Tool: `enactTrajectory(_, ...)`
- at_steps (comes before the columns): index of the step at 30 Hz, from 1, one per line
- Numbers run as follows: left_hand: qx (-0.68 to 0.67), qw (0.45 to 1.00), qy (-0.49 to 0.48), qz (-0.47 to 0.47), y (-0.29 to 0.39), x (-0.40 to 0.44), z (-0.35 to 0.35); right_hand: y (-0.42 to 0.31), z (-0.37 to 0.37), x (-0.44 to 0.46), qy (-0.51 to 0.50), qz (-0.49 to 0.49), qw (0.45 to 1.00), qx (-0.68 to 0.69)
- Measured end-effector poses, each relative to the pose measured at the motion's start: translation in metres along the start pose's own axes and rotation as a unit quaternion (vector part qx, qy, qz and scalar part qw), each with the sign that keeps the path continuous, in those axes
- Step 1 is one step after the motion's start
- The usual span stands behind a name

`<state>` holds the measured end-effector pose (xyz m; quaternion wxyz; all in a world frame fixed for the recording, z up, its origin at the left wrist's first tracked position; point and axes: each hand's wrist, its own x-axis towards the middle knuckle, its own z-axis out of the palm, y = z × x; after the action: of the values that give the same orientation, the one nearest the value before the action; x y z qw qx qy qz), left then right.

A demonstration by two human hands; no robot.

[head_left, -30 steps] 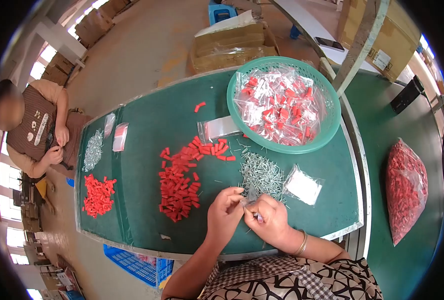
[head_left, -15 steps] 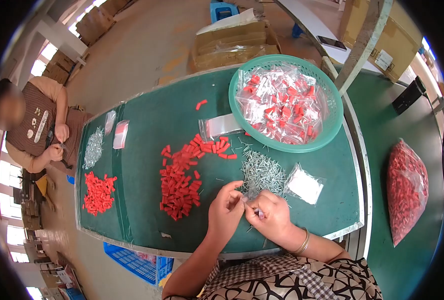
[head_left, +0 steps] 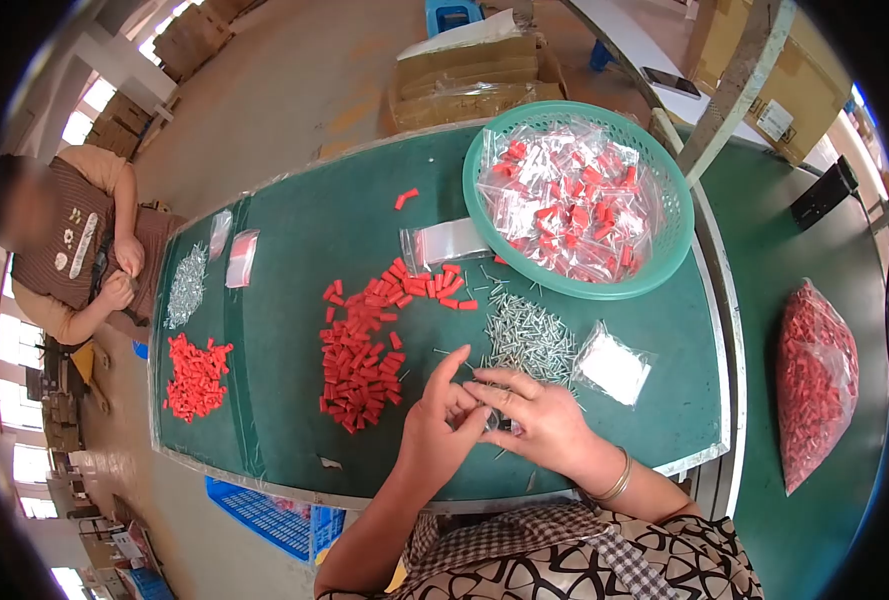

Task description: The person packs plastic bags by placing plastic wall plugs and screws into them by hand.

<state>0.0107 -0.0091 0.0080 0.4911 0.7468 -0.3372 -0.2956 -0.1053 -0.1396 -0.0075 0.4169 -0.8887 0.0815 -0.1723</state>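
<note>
My left hand (head_left: 442, 428) and my right hand (head_left: 546, 425) meet over the near edge of the green table. A small clear plastic bag (head_left: 492, 420) is pinched between them, mostly hidden by the fingers. The left index finger points up and away, while its thumb presses at the bag. The right fingers reach across the top toward the left hand. Just beyond lies a heap of silver screws (head_left: 529, 335). Left of my hands is a pile of red plastic plugs (head_left: 357, 365). A stack of clear bags (head_left: 612, 365) rests right of the screws.
A green basket (head_left: 476, 215) of filled bags stands at the back right, beside flat zip bags (head_left: 451, 243). Across the table sits a co-worker (head_left: 84, 240), near more screws (head_left: 186, 288) and red plugs (head_left: 197, 378). A large sack of red plugs (head_left: 816, 385) lies on the right-hand table.
My left index finger has lifted and straightened. My right fingers have opened out over the bag toward the left hand. The view has shifted slightly.
</note>
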Motion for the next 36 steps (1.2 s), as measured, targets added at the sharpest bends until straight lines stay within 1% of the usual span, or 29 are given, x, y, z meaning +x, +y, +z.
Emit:
enactTrajectory(5,-0.016,1.0,-0.016,-0.005,0.004,-0.002,-0.002,0.002,-0.001,-0.001,-0.009,0.023,0.998,0.064)
enactTrajectory(12,-0.025,0.999,-0.02,-0.012,-0.002,-0.003,-0.004,0.004,0.004,-0.002,0.032,0.005,0.995,0.09)
enactTrajectory(13,-0.07,0.997,-0.01,-0.025,-0.004,-0.003,-0.004,0.005,0.004,-0.003,0.033,0.01,0.995,0.096)
enactTrajectory(16,-0.049,0.999,0.021,0.002,-0.006,0.0,-0.018,0.004,0.001,-0.005,0.025,0.031,0.994,0.099)
enactTrajectory(17,-0.043,0.997,0.049,-0.038,-0.006,0.004,-0.029,0.004,0.0,-0.004,0.023,0.036,0.994,0.098)
enactTrajectory(18,0.095,0.99,0.099,0.013,-0.014,0.009,-0.042,0.004,0.0,-0.004,0.021,0.039,0.995,0.095)
enactTrajectory(20,0.251,0.952,0.144,0.1,-0.032,0.029,-0.068,0.004,0.0,-0.004,0.018,0.045,0.995,0.088)
enactTrajectory(23,0.392,0.904,0.068,0.157,-0.032,0.049,-0.085,0.003,0.002,-0.004,0.01,0.036,0.996,0.078)
enactTrajectory(25,0.427,0.884,0.016,0.187,-0.034,0.057,-0.089,0.003,0.002,-0.004,-0.002,0.039,0.996,0.079)
enactTrajectory(29,0.483,0.847,-0.074,0.208,-0.029,0.068,-0.094,0.004,0.001,-0.004,-0.021,0.05,0.995,0.089)
enactTrajectory(32,0.495,0.832,-0.124,0.215,-0.025,0.072,-0.101,0.006,0.002,-0.003,-0.014,0.039,0.996,0.083)
enactTrajectory(36,0.515,0.818,-0.138,0.216,-0.026,0.07,-0.103,0.006,0.003,-0.003,-0.016,0.044,0.994,0.099)
